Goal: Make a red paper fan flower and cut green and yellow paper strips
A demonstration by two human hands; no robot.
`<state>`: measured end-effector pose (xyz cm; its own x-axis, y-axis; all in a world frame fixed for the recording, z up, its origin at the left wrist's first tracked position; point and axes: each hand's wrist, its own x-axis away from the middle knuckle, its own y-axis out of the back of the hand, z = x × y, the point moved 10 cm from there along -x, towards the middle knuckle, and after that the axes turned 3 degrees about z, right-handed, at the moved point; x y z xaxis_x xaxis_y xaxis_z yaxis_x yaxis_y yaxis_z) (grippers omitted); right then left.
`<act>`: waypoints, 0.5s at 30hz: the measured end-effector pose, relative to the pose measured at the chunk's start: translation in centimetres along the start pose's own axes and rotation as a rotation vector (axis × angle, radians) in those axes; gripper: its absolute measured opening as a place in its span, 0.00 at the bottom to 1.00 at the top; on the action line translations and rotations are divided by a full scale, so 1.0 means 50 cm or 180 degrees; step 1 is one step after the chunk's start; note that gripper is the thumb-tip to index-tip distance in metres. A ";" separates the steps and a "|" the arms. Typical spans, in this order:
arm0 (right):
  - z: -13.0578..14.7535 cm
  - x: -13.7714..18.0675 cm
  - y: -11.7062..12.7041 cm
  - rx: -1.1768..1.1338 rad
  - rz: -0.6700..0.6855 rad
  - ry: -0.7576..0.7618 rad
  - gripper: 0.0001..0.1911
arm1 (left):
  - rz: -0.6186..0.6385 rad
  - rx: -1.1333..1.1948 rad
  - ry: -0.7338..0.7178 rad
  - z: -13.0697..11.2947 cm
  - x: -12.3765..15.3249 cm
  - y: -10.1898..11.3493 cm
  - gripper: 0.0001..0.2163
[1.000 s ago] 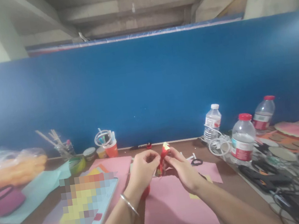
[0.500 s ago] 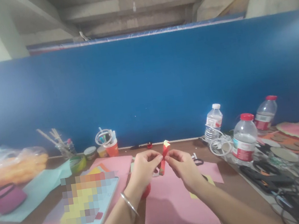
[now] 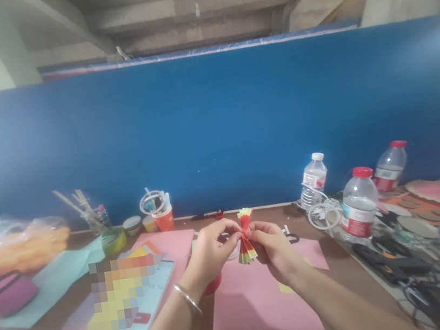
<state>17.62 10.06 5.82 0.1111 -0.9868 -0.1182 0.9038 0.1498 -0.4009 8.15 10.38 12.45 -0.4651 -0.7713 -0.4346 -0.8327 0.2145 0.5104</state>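
Between my two hands is a small pleated paper fan (image 3: 248, 251), red with yellow edges, pinched at its middle so both ends flare out like a bow. My left hand (image 3: 218, 250) grips its waist from the left with thumb and forefinger. From the other side, my right hand (image 3: 270, 245) pinches the same spot. The fan is held above a pink paper sheet (image 3: 260, 307) on the brown table. Part of a red round object (image 3: 213, 284) shows behind my left wrist, which wears a silver bangle.
Left stand an orange cup of pens (image 3: 164, 220), small jars and a pile of coloured paper beside a tablet-like device (image 3: 152, 311). Several water bottles (image 3: 359, 205), cables and black tools crowd the right. Scissor handles (image 3: 293, 238) lie beyond my right hand. A blue partition (image 3: 215, 133) borders the back.
The paper was a narrow folded strip held upright; its pleats have now spread at both ends, top and bottom. My hands stay in nearly the same place, still pinching the middle.
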 end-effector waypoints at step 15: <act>-0.004 0.008 -0.004 -0.0069 -0.0168 -0.0072 0.06 | -0.0001 -0.0503 -0.0240 -0.022 0.005 -0.009 0.03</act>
<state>17.39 9.63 5.67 0.0731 -0.9944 -0.0760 0.8995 0.0987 -0.4257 8.76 9.45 12.91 -0.4910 -0.7229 -0.4862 -0.7780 0.1128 0.6180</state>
